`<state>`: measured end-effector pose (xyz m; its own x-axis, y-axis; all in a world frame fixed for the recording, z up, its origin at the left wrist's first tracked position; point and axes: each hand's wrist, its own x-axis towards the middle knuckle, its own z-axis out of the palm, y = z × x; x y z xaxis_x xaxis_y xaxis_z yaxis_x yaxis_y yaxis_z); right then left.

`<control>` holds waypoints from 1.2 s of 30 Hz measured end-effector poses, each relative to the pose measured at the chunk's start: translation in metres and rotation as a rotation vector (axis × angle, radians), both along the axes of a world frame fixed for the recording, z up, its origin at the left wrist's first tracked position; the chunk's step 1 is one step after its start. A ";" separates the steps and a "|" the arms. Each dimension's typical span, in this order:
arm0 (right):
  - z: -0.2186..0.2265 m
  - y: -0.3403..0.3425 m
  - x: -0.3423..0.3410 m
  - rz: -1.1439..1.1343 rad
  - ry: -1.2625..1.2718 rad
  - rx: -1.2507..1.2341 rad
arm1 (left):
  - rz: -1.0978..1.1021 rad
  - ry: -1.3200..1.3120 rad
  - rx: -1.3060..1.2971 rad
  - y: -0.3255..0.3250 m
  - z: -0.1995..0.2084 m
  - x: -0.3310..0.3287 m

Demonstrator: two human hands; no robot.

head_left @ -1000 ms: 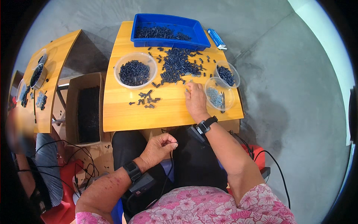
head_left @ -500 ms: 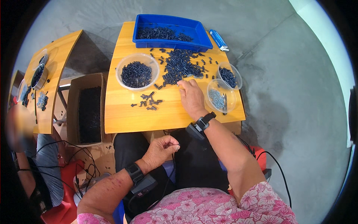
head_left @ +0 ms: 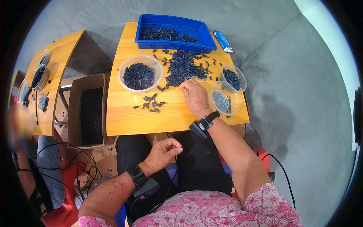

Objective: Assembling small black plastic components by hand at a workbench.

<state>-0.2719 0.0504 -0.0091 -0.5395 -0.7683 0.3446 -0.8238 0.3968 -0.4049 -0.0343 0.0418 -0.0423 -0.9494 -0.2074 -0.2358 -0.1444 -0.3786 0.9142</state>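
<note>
Over my lap, my left hand [head_left: 163,153] is closed, thumb and forefinger pinched together. Whatever they hold is too small to make out against my dark trousers. My right hand [head_left: 194,96] reaches onto the table, its fingertips pressed together at the near edge of a heap of small black tubular parts [head_left: 183,66]; anything between them is hidden. Left of that hand lies a small loose group of black parts [head_left: 153,103]. To its right stands a clear round tub [head_left: 237,103] with small light-blue pieces and what look like tweezers inside.
A blue tray [head_left: 202,45] of black parts sits at the table's far side, a blue-and-white box [head_left: 223,41] beside it. Two clear tubs, one large [head_left: 121,77] and one small [head_left: 243,81], contain black parts. A cardboard box [head_left: 75,113] stands left; another person sits beyond it.
The fingertips of my right hand have drawn closer together at the heap's edge. My left hand stays where it was, still pinched.
</note>
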 end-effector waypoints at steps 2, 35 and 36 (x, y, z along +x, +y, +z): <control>-0.001 0.000 -0.002 0.001 0.003 0.004 | 0.000 0.000 0.001 0.000 0.000 0.000; 0.004 0.004 0.000 0.183 0.182 0.238 | -0.052 0.016 -0.059 0.008 0.007 -0.003; 0.005 0.008 0.002 0.212 0.101 0.147 | -0.032 0.037 -0.067 0.005 0.011 -0.003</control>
<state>-0.2701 0.0589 -0.0038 -0.3298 -0.9061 0.2649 -0.9279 0.2596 -0.2675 -0.0376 0.0466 -0.0311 -0.9635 -0.1914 -0.1872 -0.1211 -0.3121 0.9423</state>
